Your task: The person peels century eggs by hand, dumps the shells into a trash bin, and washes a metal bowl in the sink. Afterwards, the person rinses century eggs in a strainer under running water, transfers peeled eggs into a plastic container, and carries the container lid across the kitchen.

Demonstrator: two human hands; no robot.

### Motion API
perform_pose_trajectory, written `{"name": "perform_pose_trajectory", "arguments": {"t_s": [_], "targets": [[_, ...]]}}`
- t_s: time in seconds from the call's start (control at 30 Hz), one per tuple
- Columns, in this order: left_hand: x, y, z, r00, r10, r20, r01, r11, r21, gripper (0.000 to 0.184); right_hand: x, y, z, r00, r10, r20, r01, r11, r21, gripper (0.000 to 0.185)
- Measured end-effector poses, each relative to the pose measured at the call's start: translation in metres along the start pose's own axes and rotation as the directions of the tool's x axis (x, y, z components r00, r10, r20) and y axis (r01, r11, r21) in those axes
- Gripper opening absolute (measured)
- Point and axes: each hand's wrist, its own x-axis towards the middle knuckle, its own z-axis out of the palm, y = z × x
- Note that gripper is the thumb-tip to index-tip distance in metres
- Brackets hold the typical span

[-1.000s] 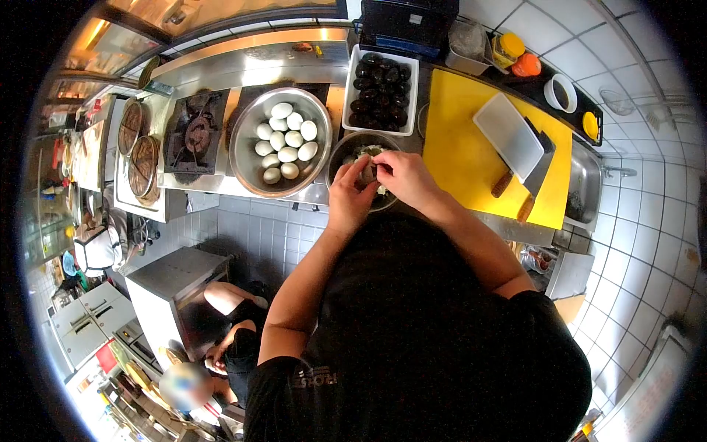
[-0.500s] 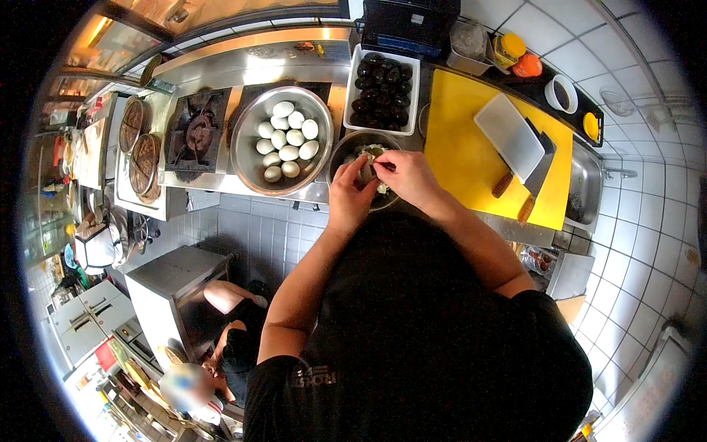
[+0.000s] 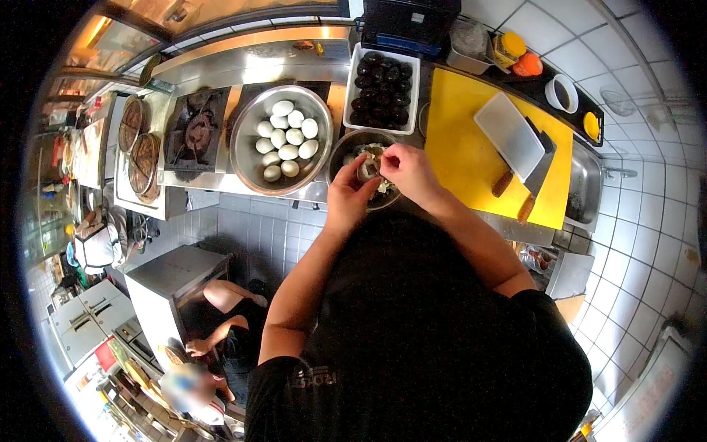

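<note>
Over a dark metal bowl (image 3: 340,157) holding pale shell bits, my left hand (image 3: 349,193) grips an egg (image 3: 366,169) between thumb and fingers. My right hand (image 3: 406,174) is just right of the egg, thumb and fingertips pinched together; whatever is between them is too small to make out. To the left is a large steel bowl (image 3: 243,151) with several whole pale eggs (image 3: 278,138). Behind the dark bowl, a white tray (image 3: 351,88) holds several dark, shiny peeled eggs (image 3: 379,92).
On the right, a yellow board (image 3: 456,147) bears a translucent lid (image 3: 508,136) and two knives with wooden handles (image 3: 502,184). A sink (image 3: 585,184) is beyond it. A stove burner (image 3: 197,132) stands left. Another person (image 3: 239,353) sits low at lower left.
My right hand has drawn slightly away from the egg, to the right and up. The seated person's arm has stretched out to the left.
</note>
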Motion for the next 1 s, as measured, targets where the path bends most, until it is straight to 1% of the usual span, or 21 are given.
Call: {"name": "perform_pose_trajectory", "arguments": {"t_s": [0.03,0.13,0.23,0.33,0.43,0.53,0.63,0.73,0.83,0.93,1.0], "targets": [[0.0,-0.002,0.0,0.999,-0.042,0.021,0.044,0.993,-0.113,0.053,-0.001,0.004,0.001,0.999,0.038,-0.017,-0.037,0.998,0.052,0.015],[0.001,-0.002,-0.001,0.994,-0.104,0.038,0.11,0.952,-0.286,0.057,-0.002,0.006,-0.001,0.995,0.092,0.048,-0.093,0.995,0.018,0.019],[0.003,-0.009,-0.001,0.995,-0.1,0.026,0.103,0.94,-0.324,0.058,-0.004,-0.002,0.0,0.981,0.164,0.107,-0.178,0.974,0.137,0.021],[0.003,-0.01,0.0,0.996,-0.08,0.03,0.085,0.955,-0.284,0.056,-0.003,-0.004,0.003,0.985,0.13,0.111,-0.141,0.985,0.104,0.023],[0.003,-0.013,0.002,0.998,-0.051,0.029,0.057,0.957,-0.285,0.054,-0.002,-0.005,0.005,0.998,0.026,0.057,-0.032,0.994,0.101,0.021],[0.004,-0.016,0.001,0.999,-0.052,0.005,0.052,0.988,-0.147,0.053,-0.003,-0.011,0.003,0.999,-0.04,0.032,0.041,0.999,-0.011,0.016],[0.003,-0.008,0.001,0.999,-0.038,0.02,0.04,0.993,-0.115,0.057,-0.003,-0.008,0.004,0.997,-0.065,0.047,0.067,0.996,-0.058,0.012],[0.003,-0.013,0.003,0.999,-0.042,-0.018,0.039,0.989,-0.145,0.053,-0.003,-0.008,0.005,0.995,-0.095,0.022,0.096,0.994,-0.044,0.01],[0.001,-0.01,0.002,0.999,-0.036,0.011,0.037,0.992,-0.12,0.053,-0.004,-0.004,0.005,0.997,-0.068,0.022,0.069,0.995,-0.073,0.011],[-0.001,0.0,0.004,0.998,-0.06,0.031,0.067,0.952,-0.299,0.054,-0.003,-0.002,0.007,0.997,0.051,-0.06,-0.051,0.999,-0.004,0.013],[-0.001,0.003,0.004,0.996,-0.089,0.023,0.091,0.919,-0.384,0.054,-0.002,0.002,0.007,0.997,0.071,-0.03,-0.07,0.997,0.01,0.014]]}}
